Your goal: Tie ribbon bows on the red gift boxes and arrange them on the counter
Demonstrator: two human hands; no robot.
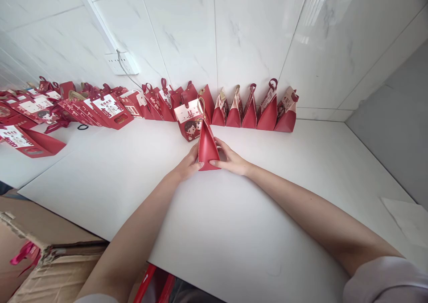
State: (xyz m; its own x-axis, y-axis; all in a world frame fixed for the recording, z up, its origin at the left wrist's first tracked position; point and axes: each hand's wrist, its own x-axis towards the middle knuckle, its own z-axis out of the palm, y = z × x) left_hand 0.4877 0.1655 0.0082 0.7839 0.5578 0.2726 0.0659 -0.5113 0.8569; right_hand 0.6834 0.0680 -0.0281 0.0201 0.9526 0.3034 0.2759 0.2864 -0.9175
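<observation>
Both my hands grip a red gift box [208,148] with a tapered, tent-like shape and a gold loop at its top. It stands upright on or just over the white table, its plain triangular end facing me. My left hand [190,162] presses its left side, thumb at the lower front. From the right, my right hand [232,158] holds it, thumb on the lower front and fingers along the side, partly hidden. Just behind it stands another gift box [187,124] with a cartoon face and a pale label.
A row of upright red boxes [250,115] lines the tiled wall. Many more boxes [107,109] crowd the left, one lying nearer [40,142]. A wall socket [122,63] has a cable. An open cardboard box [63,267] stands below the table's left edge; paper [406,218] lies right.
</observation>
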